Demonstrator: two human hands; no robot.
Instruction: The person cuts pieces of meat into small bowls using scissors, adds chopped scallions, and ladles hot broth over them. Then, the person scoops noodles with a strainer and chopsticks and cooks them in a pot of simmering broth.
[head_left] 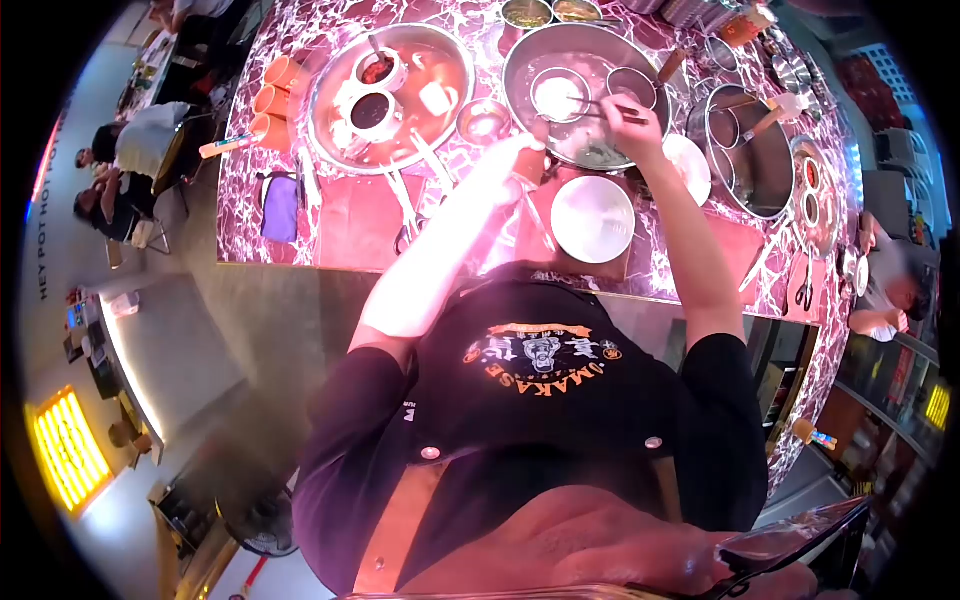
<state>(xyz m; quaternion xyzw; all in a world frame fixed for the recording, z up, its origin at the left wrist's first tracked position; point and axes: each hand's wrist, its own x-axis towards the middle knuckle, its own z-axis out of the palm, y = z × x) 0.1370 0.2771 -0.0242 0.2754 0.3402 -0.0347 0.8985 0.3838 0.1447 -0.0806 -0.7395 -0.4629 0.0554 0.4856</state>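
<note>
In the head view my right hand [634, 128] is closed around a pair of dark chopsticks [590, 102]. Their tips reach over a small white bowl [560, 96] inside the large round metal pan [520, 60]. My left hand [518, 160] is at the pan's lower left edge, its fingers wrapped round a brown handle or cup [530, 168] that I cannot make out clearly. A second small round bowl [632, 86] sits in the pan near my right hand. Below the pan lies a round white plate [593, 220], between my forearms.
Left stands a large pan of reddish broth [330, 120] with two small bowls. Right are a deep metal pot [748, 200] and a white plate [690, 168]. Orange cups [270, 102], a purple pouch [280, 208] and a metal bowl [482, 122] share the marble table [240, 190]. People sit at both sides.
</note>
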